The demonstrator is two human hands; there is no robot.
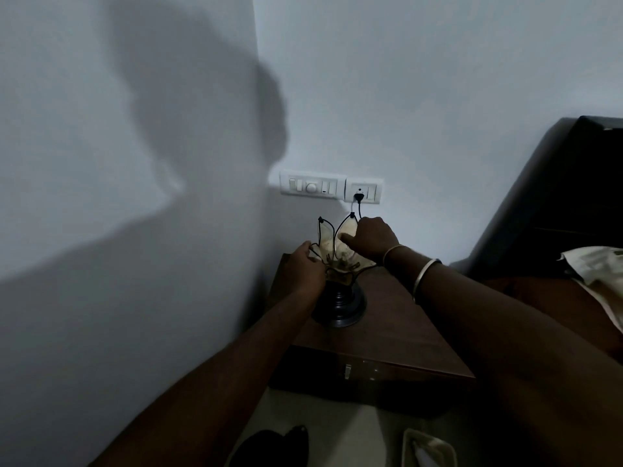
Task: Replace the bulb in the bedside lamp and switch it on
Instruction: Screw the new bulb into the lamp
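Note:
The bedside lamp has a dark round base and a petal-shaped glass shade; it stands unlit on a brown wooden nightstand in the room's corner. My left hand grips the shade's left side. My right hand reaches over the shade's right edge, with its fingers dipping inside the shade. No bulb shows; the inside is dim and partly covered by my fingers. The lamp's black plug sits in a wall socket above.
A white switch panel and socket plate are on the wall behind the lamp. A dark headboard and bed with a pale cloth lie right. A dark object and a pale box rest on the floor.

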